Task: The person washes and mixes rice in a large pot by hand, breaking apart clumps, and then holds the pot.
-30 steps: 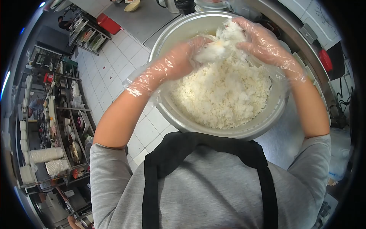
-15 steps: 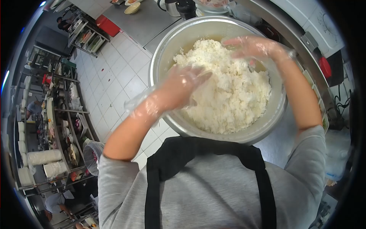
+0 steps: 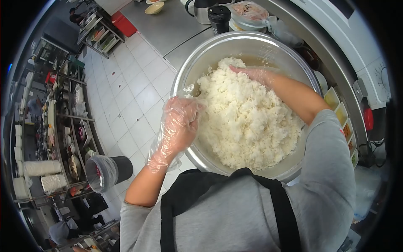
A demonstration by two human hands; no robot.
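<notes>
A large round metal bowl (image 3: 187, 80) holds a big mound of white cooked rice (image 3: 252, 126). Both my hands wear clear plastic gloves. My left hand (image 3: 181, 115) is closed at the bowl's left rim, its fingers curled over the edge. At the far side of the mound, my right hand (image 3: 258, 76) reaches in from the right, between the rice and the bowl's back wall. Its fingers stretch out to the left against the rice, partly hidden by it.
Beyond the bowl stand a black lidded cup (image 3: 219, 19), a metal jug (image 3: 203, 11) and a bagged container (image 3: 249, 14). Small food trays (image 3: 338, 113) line the right side. A lined bin (image 3: 109, 172) is on the tiled floor at left, near shelves (image 3: 71, 126).
My left hand has moved from above the rice to the bowl's left rim and closed there. My right hand has come down and leftward into the back of the mound. The view has shifted.
</notes>
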